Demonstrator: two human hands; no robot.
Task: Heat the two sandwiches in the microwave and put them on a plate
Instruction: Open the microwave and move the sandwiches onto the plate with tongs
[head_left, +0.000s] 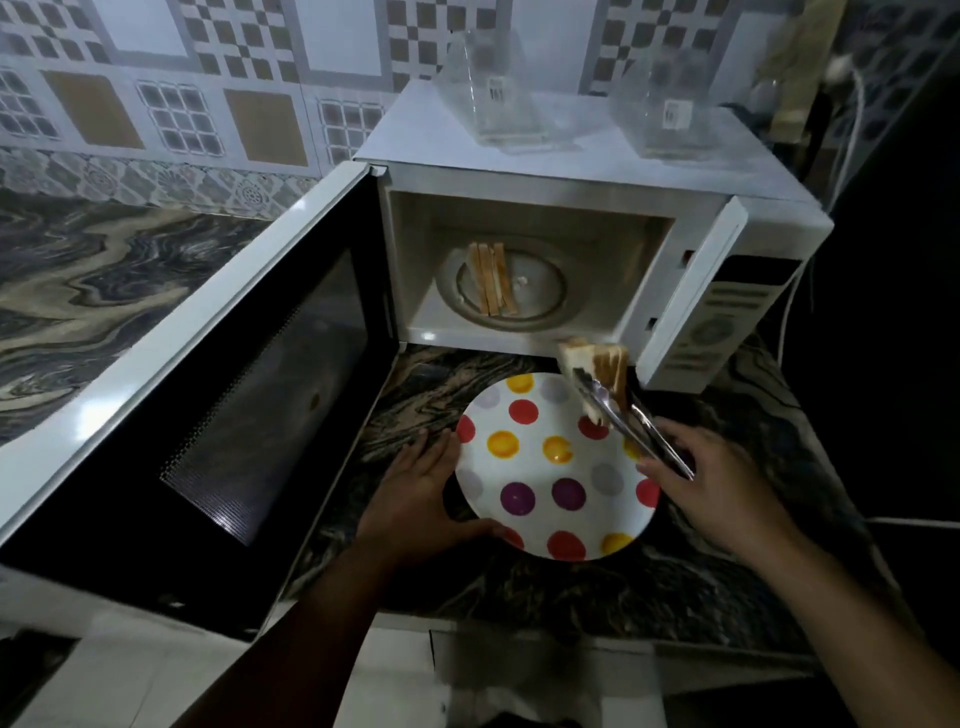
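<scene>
The microwave (571, 249) stands in the upper middle of the frame with its door (218, 374) swung fully open to the left, which leaves the cavity free to reach into; one sandwich (491, 278) lies on the left part of the glass turntable (535, 291) inside. The other sandwich (597, 369) is clamped in metal tongs (639, 421) just right of centre, hanging above the upper right rim of the spotted plate (550, 467); the tongs presumably spare the fingers from hot bread. The right hand (717, 488) grips the tong handles, fingers curled round them to keep the jaws pressed shut; the left hand (421, 483) lies with relaxed fingers against the plate's left edge, thumb under the lower rim, apparently steadying it on the marbled counter (675, 571) so it cannot slide as the sandwich comes down. Two clear containers (498, 93) sit on top of the microwave, out of the way.
</scene>
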